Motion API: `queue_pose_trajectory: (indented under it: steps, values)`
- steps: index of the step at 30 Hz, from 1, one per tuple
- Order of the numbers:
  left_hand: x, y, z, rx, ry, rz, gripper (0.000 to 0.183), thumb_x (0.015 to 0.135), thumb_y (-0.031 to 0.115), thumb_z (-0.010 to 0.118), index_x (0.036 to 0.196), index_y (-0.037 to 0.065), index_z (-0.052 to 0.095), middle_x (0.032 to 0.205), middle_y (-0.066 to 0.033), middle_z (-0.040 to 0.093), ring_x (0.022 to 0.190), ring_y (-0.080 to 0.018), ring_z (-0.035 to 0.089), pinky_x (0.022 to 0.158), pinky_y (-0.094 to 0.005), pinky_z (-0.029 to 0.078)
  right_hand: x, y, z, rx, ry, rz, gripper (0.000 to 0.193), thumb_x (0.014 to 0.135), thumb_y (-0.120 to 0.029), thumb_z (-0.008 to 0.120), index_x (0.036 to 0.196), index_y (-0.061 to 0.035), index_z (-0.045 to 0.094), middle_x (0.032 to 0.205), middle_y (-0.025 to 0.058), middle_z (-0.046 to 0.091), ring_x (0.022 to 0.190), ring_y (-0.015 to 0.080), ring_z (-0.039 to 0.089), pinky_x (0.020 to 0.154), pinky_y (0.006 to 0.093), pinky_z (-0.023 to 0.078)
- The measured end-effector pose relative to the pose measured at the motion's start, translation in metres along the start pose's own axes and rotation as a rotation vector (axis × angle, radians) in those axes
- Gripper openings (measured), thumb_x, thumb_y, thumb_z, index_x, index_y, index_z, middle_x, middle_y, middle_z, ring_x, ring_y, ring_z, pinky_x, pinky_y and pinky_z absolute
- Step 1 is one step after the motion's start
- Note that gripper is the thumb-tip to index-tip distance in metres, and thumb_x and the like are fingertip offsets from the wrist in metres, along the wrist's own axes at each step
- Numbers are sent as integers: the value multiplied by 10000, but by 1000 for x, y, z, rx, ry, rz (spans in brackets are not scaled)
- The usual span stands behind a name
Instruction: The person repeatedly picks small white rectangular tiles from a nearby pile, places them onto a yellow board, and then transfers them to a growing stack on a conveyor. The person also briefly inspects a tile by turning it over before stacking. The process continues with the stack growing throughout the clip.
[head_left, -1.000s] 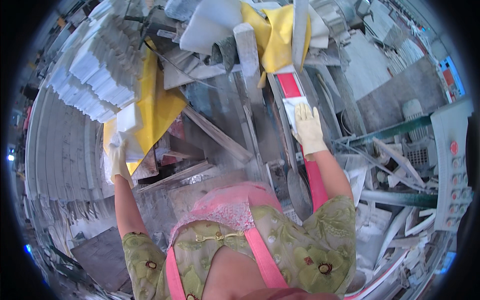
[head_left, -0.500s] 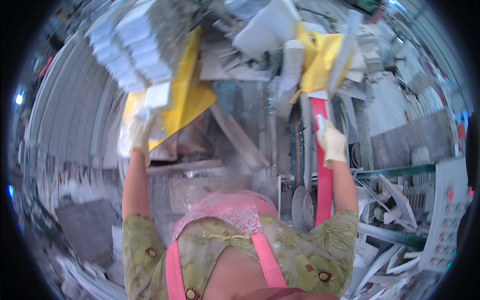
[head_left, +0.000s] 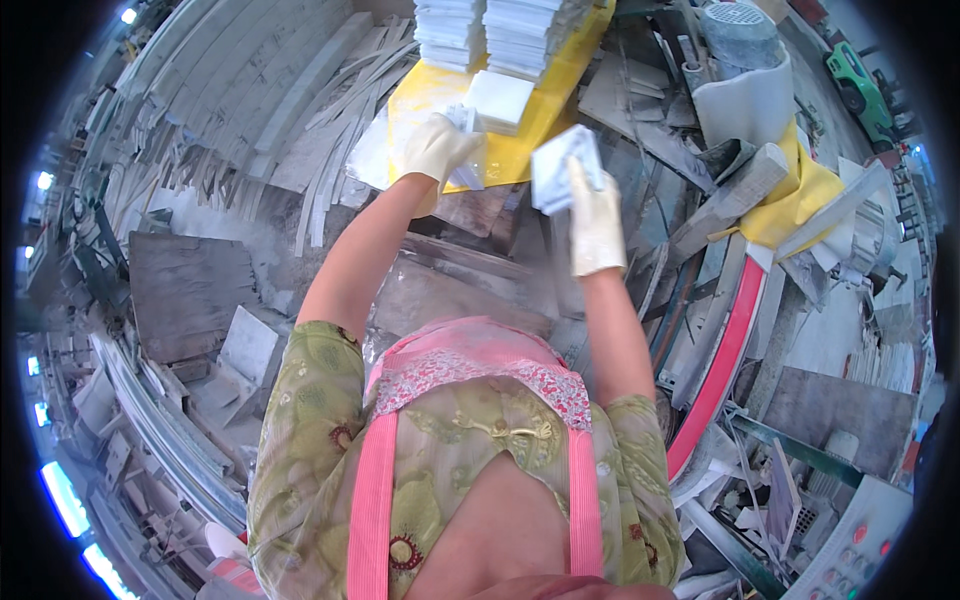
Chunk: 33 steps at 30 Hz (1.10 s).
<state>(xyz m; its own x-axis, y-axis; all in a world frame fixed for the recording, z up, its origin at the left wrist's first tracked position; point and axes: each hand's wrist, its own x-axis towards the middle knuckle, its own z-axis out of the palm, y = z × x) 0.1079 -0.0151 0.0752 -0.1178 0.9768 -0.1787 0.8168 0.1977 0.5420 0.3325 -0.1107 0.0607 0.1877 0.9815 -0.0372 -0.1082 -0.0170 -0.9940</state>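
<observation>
My right hand, in a pale rubber glove, grips a square white tile by its near right side, thumb or finger lying along its face. My left hand, gloved the same way, is closed at the edge of a yellow sheet. A light grey-white piece shows just beyond its fingers, but I cannot tell whether they hold it. Beside that hand, a short stack of white square tiles lies on the yellow sheet. Taller stacks of white tiles stand behind it.
A red belt strip runs along a rail at my right. Past it are a yellow cloth, stone offcuts and a grey control panel with buttons. Long slabs lie at far left; a dark board is nearer.
My view has turned left, toward the tile stacks. My right hand has left the red strip and come over beside the yellow sheet with the tile. My left hand stays near the stacks.
</observation>
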Motion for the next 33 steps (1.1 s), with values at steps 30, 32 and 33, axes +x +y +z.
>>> queue_pose_trajectory:
  steps: [30, 32, 33]
  values:
    - [5, -3, 0, 378, -62, 217, 899, 760, 804, 580, 1238, 55, 712, 1158, -227, 721, 1084, -347, 699, 925, -431, 520, 17, 47, 31, -920, -378, -455, 634, 877, -478, 671, 1306, -16, 604, 1296, 179, 626, 1182, 384, 563, 1057, 431, 429]
    - [-3, -2, 0, 301, -52, 165, 801, 755, 686, 677, 1100, -35, 738, 1005, -236, 749, 993, -344, 727, 884, -422, 525, 14, 42, -8, -789, -108, -614, 475, 847, -420, 693, 1138, -45, 681, 1102, 153, 699, 1003, 372, 620, 929, 442, 480]
    - [-9, -3, 2, 219, -43, 120, 827, 765, 661, 692, 1173, -59, 683, 1106, -261, 712, 1064, -349, 694, 909, -415, 510, 14, 37, -32, -798, -65, -562, 442, 849, -406, 688, 1115, -53, 696, 1064, 150, 710, 996, 370, 624, 906, 448, 493]
